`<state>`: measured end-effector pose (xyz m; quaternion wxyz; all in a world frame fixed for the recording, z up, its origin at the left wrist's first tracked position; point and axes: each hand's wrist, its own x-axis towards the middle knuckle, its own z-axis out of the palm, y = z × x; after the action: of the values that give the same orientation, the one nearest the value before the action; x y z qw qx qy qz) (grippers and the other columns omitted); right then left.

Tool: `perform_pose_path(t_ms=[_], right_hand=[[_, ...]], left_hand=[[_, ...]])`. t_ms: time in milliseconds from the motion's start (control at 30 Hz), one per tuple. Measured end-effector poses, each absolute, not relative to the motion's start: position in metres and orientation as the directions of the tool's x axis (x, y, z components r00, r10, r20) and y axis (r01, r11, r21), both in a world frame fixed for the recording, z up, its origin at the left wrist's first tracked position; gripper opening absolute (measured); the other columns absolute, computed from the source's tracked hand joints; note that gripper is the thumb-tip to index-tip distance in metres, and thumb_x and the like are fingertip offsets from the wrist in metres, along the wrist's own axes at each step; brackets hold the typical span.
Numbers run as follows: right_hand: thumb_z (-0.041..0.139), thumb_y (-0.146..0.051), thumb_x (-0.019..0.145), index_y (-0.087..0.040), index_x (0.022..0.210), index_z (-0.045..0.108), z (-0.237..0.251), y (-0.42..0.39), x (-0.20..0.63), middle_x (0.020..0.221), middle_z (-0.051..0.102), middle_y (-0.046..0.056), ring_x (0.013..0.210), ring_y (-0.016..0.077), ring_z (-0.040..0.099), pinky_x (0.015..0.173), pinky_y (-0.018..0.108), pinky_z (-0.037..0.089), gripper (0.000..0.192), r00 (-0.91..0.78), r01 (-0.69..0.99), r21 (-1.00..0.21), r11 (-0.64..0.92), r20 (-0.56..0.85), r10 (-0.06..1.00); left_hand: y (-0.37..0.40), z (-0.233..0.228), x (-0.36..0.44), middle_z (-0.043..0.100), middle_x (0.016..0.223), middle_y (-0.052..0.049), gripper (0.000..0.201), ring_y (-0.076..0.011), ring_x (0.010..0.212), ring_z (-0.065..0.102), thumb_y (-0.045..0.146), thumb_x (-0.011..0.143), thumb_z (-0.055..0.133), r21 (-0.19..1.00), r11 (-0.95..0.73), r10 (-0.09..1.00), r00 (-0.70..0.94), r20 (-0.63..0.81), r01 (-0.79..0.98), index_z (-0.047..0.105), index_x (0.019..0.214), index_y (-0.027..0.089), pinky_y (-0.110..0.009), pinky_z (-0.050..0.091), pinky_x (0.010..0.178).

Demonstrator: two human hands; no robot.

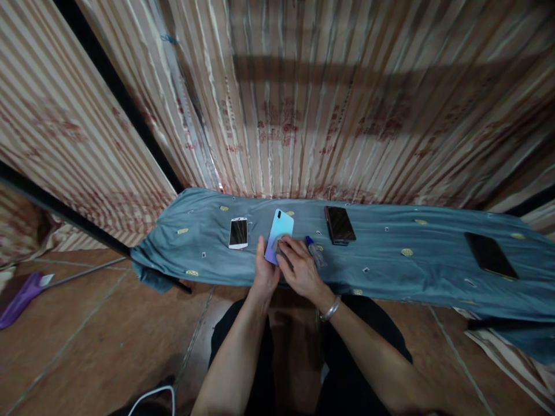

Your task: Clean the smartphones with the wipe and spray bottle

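While the left hand (265, 271) grips the blue phone (280, 234) on the table (390, 260), the right hand (299, 268) presses a small cloth (281, 245) on it, beside the spray bottle (315, 251).

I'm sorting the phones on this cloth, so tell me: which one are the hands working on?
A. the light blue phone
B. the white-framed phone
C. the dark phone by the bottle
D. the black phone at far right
A: the left hand steadies the light blue phone while the right hand presses on its back.
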<state>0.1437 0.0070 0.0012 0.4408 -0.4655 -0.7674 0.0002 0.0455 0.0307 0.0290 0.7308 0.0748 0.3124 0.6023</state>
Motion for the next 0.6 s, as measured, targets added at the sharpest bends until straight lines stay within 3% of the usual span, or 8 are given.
perform_pose_path(t_ms=[133, 400, 600], right_hand=[[0.041, -0.026, 0.099, -0.018, 0.123, 0.065, 0.003, 0.004, 0.143, 0.126, 0.064, 0.012, 0.115, 0.0236, 0.058, 0.101, 0.042, 0.051, 0.035, -0.185, 0.667, -0.456, 0.589, 0.665, 0.724], [0.039, -0.020, 0.097, -0.022, 0.134, 0.056, 0.003, 0.028, 0.159, 0.131, 0.060, 0.012, 0.119, 0.0249, 0.056, 0.105, 0.046, 0.046, 0.041, -0.056, 0.711, -0.490, 0.505, 0.676, 0.735], [0.035, -0.015, 0.095, -0.022, 0.134, 0.053, 0.007, 0.046, 0.174, 0.135, 0.054, 0.011, 0.119, 0.0251, 0.053, 0.103, 0.047, 0.044, 0.044, -0.021, 0.784, -0.447, 0.432, 0.675, 0.737]], left_hand=[[0.030, 0.028, 0.047, 0.072, 0.074, -0.010, 0.050, -0.0246, 0.100, 0.069, 0.052, 0.091, 0.044, 0.501, 0.293, 0.922, 0.103, -0.372, -0.814, 0.069, 0.074, 0.012, -0.034, 0.050, 0.095], [0.022, 0.024, 0.064, 0.074, 0.102, -0.014, 0.050, -0.0262, 0.117, 0.062, 0.049, 0.095, 0.039, 0.575, 0.329, 0.932, 0.160, -0.325, -0.749, 0.072, 0.092, 0.011, -0.035, 0.048, 0.101], [0.020, 0.007, 0.064, 0.073, 0.104, -0.012, 0.044, -0.0253, 0.106, 0.066, 0.047, 0.091, 0.050, 0.736, 0.300, 0.952, 0.146, -0.269, -0.607, 0.070, 0.108, 0.012, -0.035, 0.055, 0.088]])
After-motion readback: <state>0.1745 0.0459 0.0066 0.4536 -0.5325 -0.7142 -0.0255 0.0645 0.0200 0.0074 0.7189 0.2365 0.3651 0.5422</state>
